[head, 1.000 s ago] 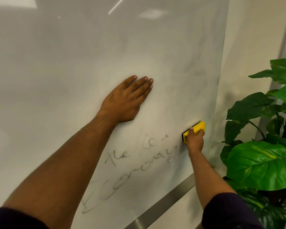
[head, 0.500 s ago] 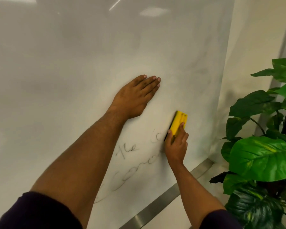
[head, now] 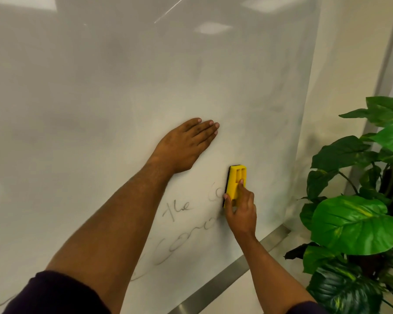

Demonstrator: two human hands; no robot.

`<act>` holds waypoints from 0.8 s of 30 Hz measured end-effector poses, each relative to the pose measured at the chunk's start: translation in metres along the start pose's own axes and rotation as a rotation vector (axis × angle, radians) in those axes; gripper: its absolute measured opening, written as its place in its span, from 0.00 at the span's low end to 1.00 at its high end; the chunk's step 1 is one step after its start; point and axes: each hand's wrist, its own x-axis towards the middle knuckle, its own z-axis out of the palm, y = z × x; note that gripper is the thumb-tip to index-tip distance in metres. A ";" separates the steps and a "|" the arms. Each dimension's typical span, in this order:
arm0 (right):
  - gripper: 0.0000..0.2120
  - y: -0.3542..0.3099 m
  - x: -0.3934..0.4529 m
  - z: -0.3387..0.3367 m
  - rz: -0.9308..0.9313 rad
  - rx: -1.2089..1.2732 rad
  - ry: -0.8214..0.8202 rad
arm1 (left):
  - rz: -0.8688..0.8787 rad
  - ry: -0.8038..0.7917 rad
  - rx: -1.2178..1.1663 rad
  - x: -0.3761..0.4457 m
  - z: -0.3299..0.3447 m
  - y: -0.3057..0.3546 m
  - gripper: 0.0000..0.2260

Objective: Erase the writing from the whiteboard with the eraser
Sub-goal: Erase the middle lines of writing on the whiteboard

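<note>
- Mid-wipe: the right hand [head: 242,208] held the eraser [head: 235,184] against the whiteboard [head: 100,98]; the left hand [head: 184,146] lay flat, grip empty.
- Next, I judged, sweeping left over the writing [head: 179,207].

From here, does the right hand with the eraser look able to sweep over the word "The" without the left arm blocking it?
Probably yes. The right hand presses the eraser on the whiteboard just right of "The". The left hand is flat above it; the forearm passes close on the left, not covering it.
</note>
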 end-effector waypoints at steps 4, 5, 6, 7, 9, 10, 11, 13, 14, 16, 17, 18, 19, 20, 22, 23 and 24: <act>0.32 -0.017 0.000 0.002 0.096 0.053 0.015 | 0.003 -0.016 -0.008 -0.003 -0.001 -0.001 0.28; 0.33 -0.016 -0.002 0.000 -0.014 0.041 -0.020 | 0.005 -0.016 -0.012 -0.004 -0.002 -0.001 0.28; 0.33 -0.011 -0.002 -0.001 -0.094 0.014 -0.031 | 0.008 -0.014 -0.011 -0.005 -0.002 -0.001 0.28; 0.33 -0.007 0.001 -0.004 -0.106 -0.008 -0.025 | 0.010 -0.011 -0.010 -0.006 -0.002 -0.002 0.27; 0.32 -0.007 0.006 -0.003 0.082 0.018 0.023 | 0.005 0.003 -0.016 -0.009 -0.001 -0.002 0.27; 0.32 -0.011 0.008 -0.003 0.189 0.043 0.032 | -0.011 0.013 -0.020 -0.011 -0.001 -0.002 0.27; 0.32 -0.015 0.011 -0.002 0.183 0.040 0.044 | -0.035 0.026 -0.027 -0.013 -0.001 -0.002 0.27; 0.31 -0.020 0.007 -0.004 -0.066 0.011 0.005 | -0.089 0.050 -0.040 -0.018 -0.003 -0.001 0.27; 0.31 -0.016 0.006 -0.004 -0.169 -0.024 -0.007 | -0.108 0.054 -0.040 -0.020 -0.004 -0.002 0.27; 0.30 -0.010 0.011 -0.005 -0.117 -0.051 0.006 | -0.105 0.044 -0.044 -0.022 -0.007 -0.005 0.27; 0.30 -0.011 0.012 -0.004 0.017 -0.015 0.040 | -0.087 0.033 -0.045 -0.023 -0.009 -0.008 0.27; 0.31 -0.013 0.012 -0.002 0.139 0.010 0.056 | -0.064 0.025 -0.043 -0.023 -0.011 -0.012 0.27; 0.31 -0.015 0.012 -0.001 0.144 0.012 0.063 | -0.039 0.018 -0.042 -0.024 -0.014 -0.018 0.27; 0.32 -0.017 0.008 -0.001 0.041 0.007 0.043 | -0.013 0.011 -0.038 -0.026 -0.016 -0.024 0.27; 0.32 -0.012 0.005 -0.001 -0.164 -0.040 0.003 | 0.018 0.011 -0.007 -0.033 -0.020 -0.035 0.27; 0.32 -0.009 0.007 -0.001 -0.157 -0.053 0.003 | 0.003 0.031 -0.003 -0.038 -0.021 -0.038 0.26; 0.31 -0.010 0.008 0.000 -0.052 -0.041 0.021 | -0.040 0.067 -0.014 -0.043 -0.021 -0.041 0.26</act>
